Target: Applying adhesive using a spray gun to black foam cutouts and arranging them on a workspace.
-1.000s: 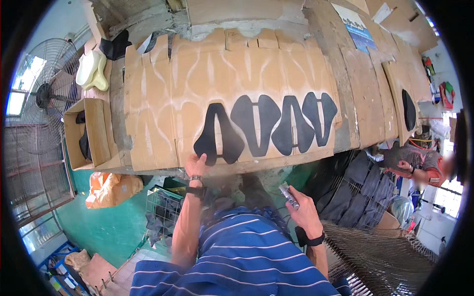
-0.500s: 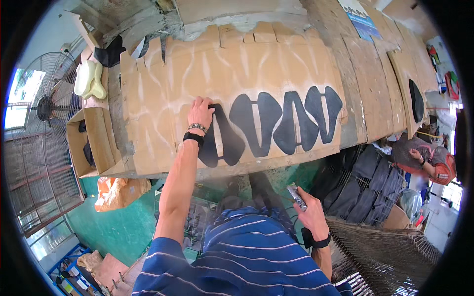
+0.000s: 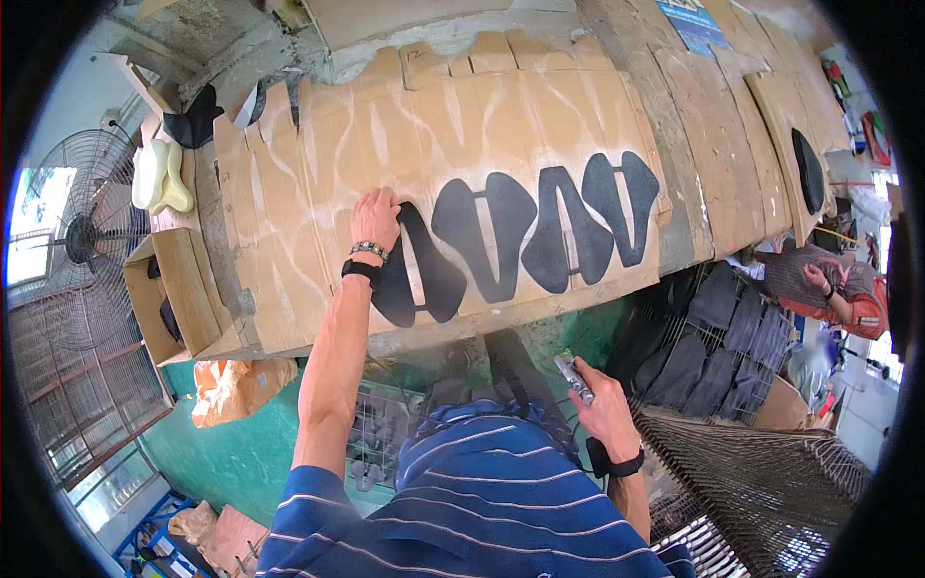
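Observation:
My left hand [image 3: 375,221] reaches onto the cardboard-covered table, its fingers curled at the upper left edge of the leftmost black cut piece [image 3: 441,280]. That piece lies flat and has two curved lobes around a narrow slot; my hand and wrist cover part of it. To its right lie three similar black pieces [image 3: 513,214], [image 3: 590,237], [image 3: 636,197] in a row, alternately turned. In front of the table edge, low on the right, my right hand [image 3: 608,416] is closed around a metal spray gun [image 3: 573,379] with its nozzle end facing the table.
Pale spray outlines mark the cardboard sheet [image 3: 337,125]. At left stand a cardboard box [image 3: 188,294], yellowish foot forms [image 3: 162,178] and a fan [image 3: 85,236]. Dark pieces hang on a wire rack [image 3: 708,352] at right, near netting [image 3: 752,472]. Another person [image 3: 833,289] is beyond.
The view has shifted slightly, so the table and pieces sit a little further left and tilted. My left hand stays by the leftmost piece; my right hand still holds the spray gun.

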The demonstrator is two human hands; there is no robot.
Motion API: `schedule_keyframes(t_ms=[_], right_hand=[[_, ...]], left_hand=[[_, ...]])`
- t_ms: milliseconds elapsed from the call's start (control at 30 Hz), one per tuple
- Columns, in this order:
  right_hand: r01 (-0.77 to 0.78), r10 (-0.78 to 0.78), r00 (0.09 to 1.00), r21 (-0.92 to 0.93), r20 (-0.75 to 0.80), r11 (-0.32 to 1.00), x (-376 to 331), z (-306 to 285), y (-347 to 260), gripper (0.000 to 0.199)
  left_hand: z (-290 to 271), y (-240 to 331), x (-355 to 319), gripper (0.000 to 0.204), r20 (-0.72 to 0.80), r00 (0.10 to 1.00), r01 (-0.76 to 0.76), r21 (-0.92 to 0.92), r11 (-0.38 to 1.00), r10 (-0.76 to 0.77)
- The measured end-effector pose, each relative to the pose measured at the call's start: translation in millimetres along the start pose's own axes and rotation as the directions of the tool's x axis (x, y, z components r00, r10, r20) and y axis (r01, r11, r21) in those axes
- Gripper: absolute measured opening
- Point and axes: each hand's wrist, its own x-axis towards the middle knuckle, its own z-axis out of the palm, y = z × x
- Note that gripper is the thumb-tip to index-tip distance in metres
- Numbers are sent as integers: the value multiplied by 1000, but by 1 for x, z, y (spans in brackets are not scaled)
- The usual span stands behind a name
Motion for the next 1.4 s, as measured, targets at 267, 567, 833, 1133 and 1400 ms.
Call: schedule_keyframes(t_ms=[267, 567, 833, 1133, 1400], right_hand=[[51, -52, 998, -43, -19, 998, 0, 3, 6, 55], [43, -44, 999, -59, -21, 997, 0, 6, 13, 56], [6, -6, 1000, -32, 10, 999, 2, 4, 3, 56], [-20, 20, 1000, -17, 3, 1000, 1, 5, 7, 56], [60, -61, 998, -42, -7, 997, 5, 12, 8, 54]], left_hand=[[3, -8, 8, 15, 38, 998, 42, 32, 999, -44], [-1, -4, 10, 15, 50, 999, -25, 33, 999, 23], [-8, -6, 1, 18, 15, 999, -32, -63, 997, 33], [-17, 43, -49, 27, -258, 965, -85, -128, 988, 50], [-6, 100, -124, 26, 40, 979, -186, -221, 957, 199]])
